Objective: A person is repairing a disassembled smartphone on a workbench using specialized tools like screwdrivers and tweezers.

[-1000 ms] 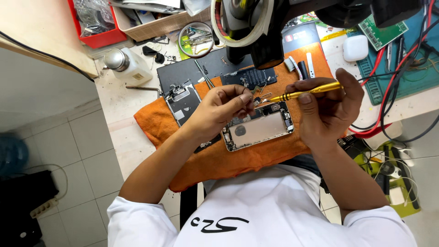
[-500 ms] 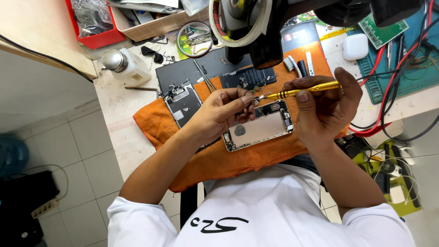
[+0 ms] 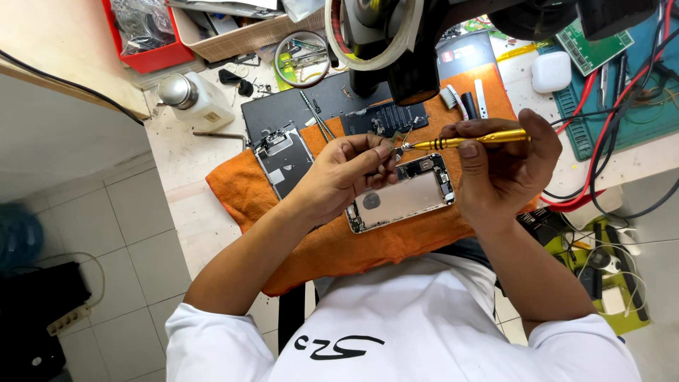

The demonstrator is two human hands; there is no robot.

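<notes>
Head cam: I'm looking down on a cluttered off-white bench [image 3: 187, 191] w/ pale floor tiles [image 3: 134, 233] to the left. An orange cloth [image 3: 353, 244] covers the middle; a black mat [image 3: 283, 110] lies behind it.

Left hand [image 3: 346, 177]: fingers curled in, tips pinching a small part I can't make out, just above the opened phone [image 3: 399, 198]. The phone lies flat on the cloth, between both hands, metal back shell w/ tiny parts along the edges.

Right hand [image 3: 506, 170]: fingers clenched round a slim yellow screwdriver [image 3: 467, 141], held about level, tip meeting the left fingertips.

A detached screen [image 3: 283, 159] lies on the cloth left of the phone. A white plastic bottle w/ metal cap [image 3: 194, 99] stands by a red tray [image 3: 152, 53].
</notes>
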